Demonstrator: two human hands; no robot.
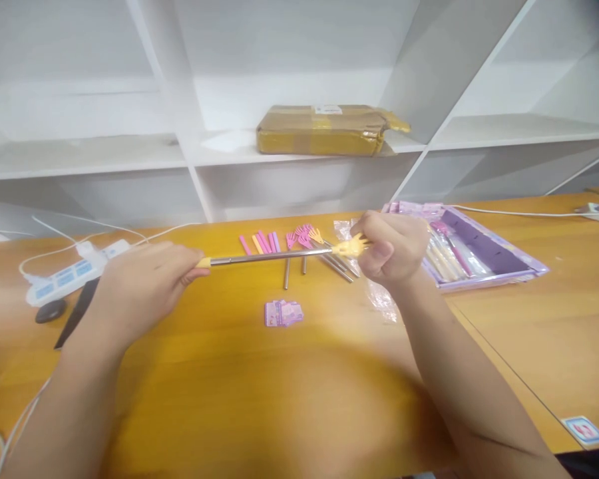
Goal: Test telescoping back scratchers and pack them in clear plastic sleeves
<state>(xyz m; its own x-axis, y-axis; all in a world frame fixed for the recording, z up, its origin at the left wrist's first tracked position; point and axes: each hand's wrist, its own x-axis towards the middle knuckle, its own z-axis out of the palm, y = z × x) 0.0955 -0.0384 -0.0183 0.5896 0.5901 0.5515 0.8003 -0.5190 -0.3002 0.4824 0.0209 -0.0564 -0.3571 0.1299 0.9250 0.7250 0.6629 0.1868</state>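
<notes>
A telescopic back scratcher (269, 257) with a metal rod stretches level between my two hands above the table. My left hand (147, 283) is closed round its yellow handle end. The yellow hand-shaped head is pinched by my right hand (392, 246), its small fingers partly hidden. Behind the rod lie several loose pink and yellow hand-shaped heads (304, 234) on metal rods. Several pink, yellow and purple handle tubes (264, 242) lie to their left. Nearer to me rests a small pile of purple cards (283, 313).
An open purple box (494, 281) with wrapped scratchers stands at right, beside clear plastic wrappers (382, 303). A power strip (74, 273), cables and a black mouse-like object (50, 311) lie at left. On the shelf behind sits a taped cardboard box (319, 132).
</notes>
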